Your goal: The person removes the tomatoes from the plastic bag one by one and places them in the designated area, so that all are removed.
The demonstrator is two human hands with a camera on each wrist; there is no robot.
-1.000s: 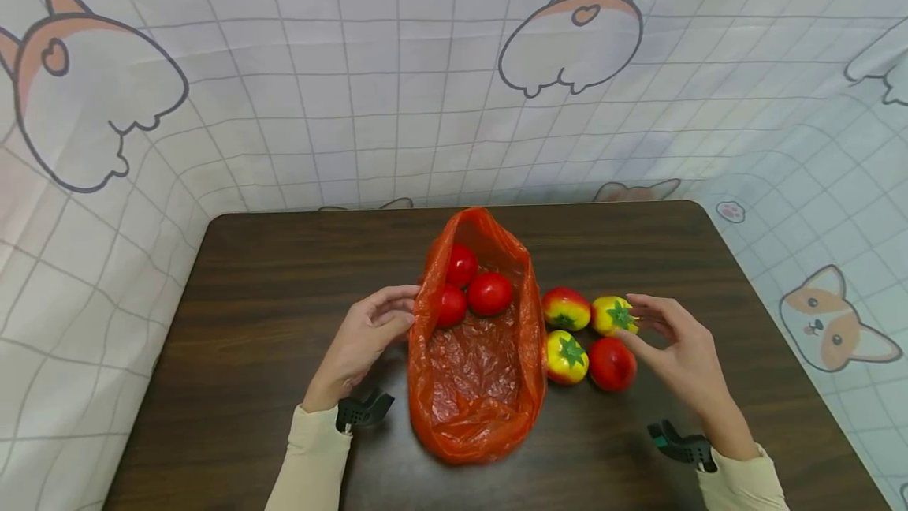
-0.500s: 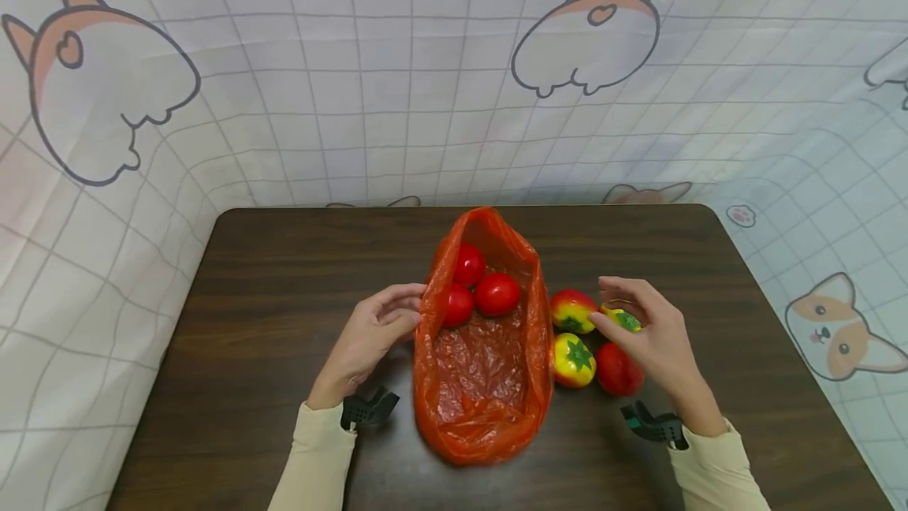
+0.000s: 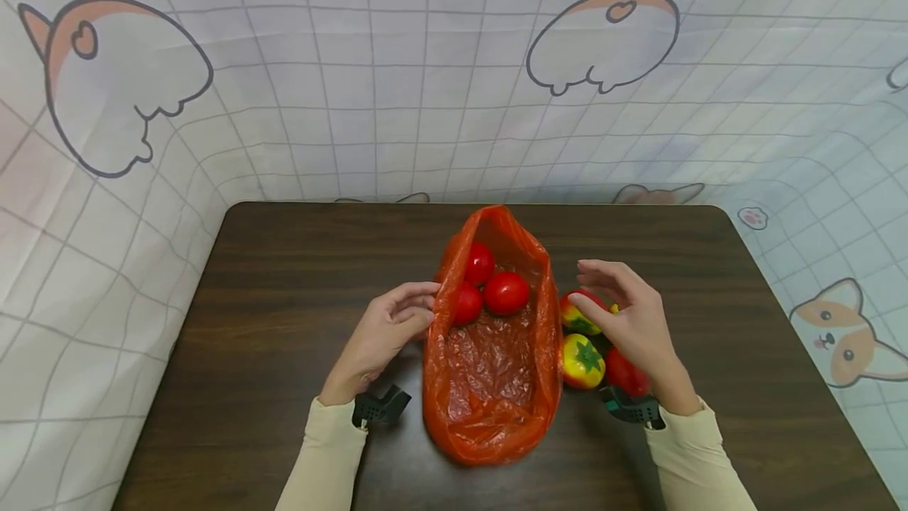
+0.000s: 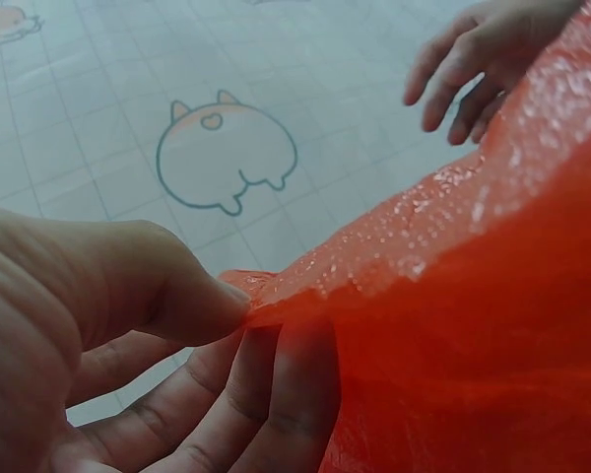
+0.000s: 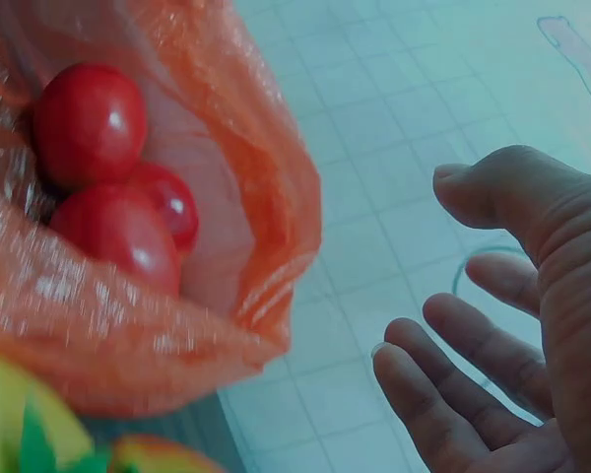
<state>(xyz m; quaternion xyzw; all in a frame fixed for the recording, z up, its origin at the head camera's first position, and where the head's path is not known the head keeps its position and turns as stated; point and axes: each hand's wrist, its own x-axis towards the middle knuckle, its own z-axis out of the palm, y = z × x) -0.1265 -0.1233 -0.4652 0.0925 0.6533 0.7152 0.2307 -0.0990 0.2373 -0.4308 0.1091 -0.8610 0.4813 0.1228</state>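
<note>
An orange plastic bag [image 3: 489,377] lies with its mouth facing up, and 3 round red fruits [image 3: 506,293] sit inside it. My left hand [image 3: 386,330] pinches the bag's left rim between thumb and fingers, plain in the left wrist view. To the bag's right, my right hand [image 3: 627,318] hovers with fingers spread and holds nothing. Below and beside it are a yellow-and-red fruit [image 3: 583,362] with a green star-shaped leaf top, a red-and-yellow fruit [image 3: 576,322] and a red fruit [image 3: 627,375]. Another yellow fruit is mostly hidden behind the hand.
The dark wooden table [image 3: 305,259] carries the bag and fruits. A white grid-patterned cloth [image 3: 369,101] with cartoon dogs hangs behind and at both sides. Each wrist wears a black strap-on device [image 3: 381,406].
My right hand has moved left, from the yellow fruit toward the bag, with nothing in it. My left hand keeps its grip on the bag rim. The head view has shifted slightly.
</note>
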